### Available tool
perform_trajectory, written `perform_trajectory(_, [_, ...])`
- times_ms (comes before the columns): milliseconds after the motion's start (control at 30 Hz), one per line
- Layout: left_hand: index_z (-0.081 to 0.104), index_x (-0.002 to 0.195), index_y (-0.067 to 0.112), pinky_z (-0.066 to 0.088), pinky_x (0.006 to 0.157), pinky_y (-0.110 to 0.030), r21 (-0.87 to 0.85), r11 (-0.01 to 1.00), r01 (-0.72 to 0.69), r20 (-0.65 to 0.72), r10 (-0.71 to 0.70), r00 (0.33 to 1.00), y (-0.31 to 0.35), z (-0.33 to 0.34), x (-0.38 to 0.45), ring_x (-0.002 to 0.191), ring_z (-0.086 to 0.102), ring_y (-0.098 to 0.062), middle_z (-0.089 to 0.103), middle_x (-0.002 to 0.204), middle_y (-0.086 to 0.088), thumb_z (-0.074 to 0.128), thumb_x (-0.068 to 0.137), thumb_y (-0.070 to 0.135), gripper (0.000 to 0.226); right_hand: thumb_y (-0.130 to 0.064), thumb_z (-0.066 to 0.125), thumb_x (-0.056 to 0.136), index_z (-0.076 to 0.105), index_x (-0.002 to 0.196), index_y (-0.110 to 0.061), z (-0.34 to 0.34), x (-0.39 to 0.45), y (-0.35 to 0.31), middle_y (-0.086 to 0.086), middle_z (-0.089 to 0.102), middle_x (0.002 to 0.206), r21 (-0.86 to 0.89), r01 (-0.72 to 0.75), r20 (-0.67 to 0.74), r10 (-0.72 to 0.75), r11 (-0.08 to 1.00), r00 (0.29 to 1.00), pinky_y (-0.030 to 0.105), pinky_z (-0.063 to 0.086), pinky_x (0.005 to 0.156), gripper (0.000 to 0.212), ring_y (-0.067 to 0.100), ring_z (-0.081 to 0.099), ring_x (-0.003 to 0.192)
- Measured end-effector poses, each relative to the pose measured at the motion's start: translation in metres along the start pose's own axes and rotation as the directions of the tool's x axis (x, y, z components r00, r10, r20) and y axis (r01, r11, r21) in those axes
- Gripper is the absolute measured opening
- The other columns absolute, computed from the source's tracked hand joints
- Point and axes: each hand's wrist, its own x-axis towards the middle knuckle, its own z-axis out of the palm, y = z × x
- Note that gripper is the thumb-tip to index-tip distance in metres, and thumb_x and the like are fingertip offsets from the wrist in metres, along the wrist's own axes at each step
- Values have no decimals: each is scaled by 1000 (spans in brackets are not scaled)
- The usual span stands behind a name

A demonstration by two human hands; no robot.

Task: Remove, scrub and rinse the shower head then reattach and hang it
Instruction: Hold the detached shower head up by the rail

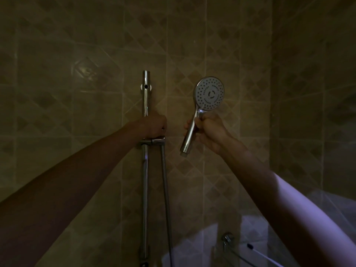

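We hold the head (209, 93) up in our right hand (209, 132), just to the right of the rail (145, 97) and level with its upper part, clear of the wall (250, 74). Our right fingers are curled tight round the upper handle, just under the round face; the lower end of the handle pokes out below the fist with nothing screwed to it, so the head is off the hose (166, 189). It looks light enough for one hand and rigid, but the chrome handle is smooth and will likely be slippery when wet or soapy, so we judge the best hold is where we have it, a full wrap close to the neck, with the face left bare for scrubbing. The open threaded end probably wants care: a knock there could make reattaching awkward. The face is a pale disc dotted with rings of small nozzles round a central ring mark, set in a shiny rim, tilted toward us. Our left hand (152, 126) is closed round the rail at the slider bracket (153, 140); whether it also holds the hose end there we cannot tell, as the hand hides it. The hose hangs straight down just right of the rail.
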Motion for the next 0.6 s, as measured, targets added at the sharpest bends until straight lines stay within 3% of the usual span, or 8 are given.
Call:
perform_trajectory(133, [68, 102, -1, 40, 83, -29, -49, 998, 41, 122, -35, 992, -1, 6, -5, 102, 62, -32, 68, 110, -18, 46, 94, 16, 29, 2, 41, 99, 53, 98, -3, 0, -6, -1, 15, 62, 96, -13, 8, 10, -8, 1000, 1000, 59, 50, 94, 13, 30, 66, 99])
perform_trajectory(300, [62, 112, 0, 40, 91, -31, -101, 988, 118, 87, -109, 990, 4, 18, -19, 111, 57, -33, 62, 120, -18, 43, 95, 22, 33, 1, 41, 99, 53, 100, -3, -3, -20, 1, 14, 61, 94, -46, -15, -27, 14, 999, 1000, 62, 48, 95, 12, 29, 65, 97])
perform_trajectory(467, [57, 107, -1, 40, 89, -36, -189, 961, 204, -81, -222, 972, 27, 37, -43, 108, 54, -36, 57, 116, -21, 49, 90, 20, 28, 0, 43, 99, 55, 102, -1, -6, -46, 6, 16, 60, 91, -68, 5, 4, -5, 998, 1000, 47, 55, 85, 13, 25, 66, 86])
perform_trajectory(600, [61, 98, -4, 37, 102, -38, -367, 930, 37, -255, -139, 957, 55, 63, -72, 117, 48, -36, 56, 119, -25, 48, 83, 12, 26, -3, 51, 97, 64, 88, -2, -9, -64, 18, 11, 67, 83, -131, 3, -41, -8, 991, 999, 49, 56, 90, 16, 27, 68, 85])
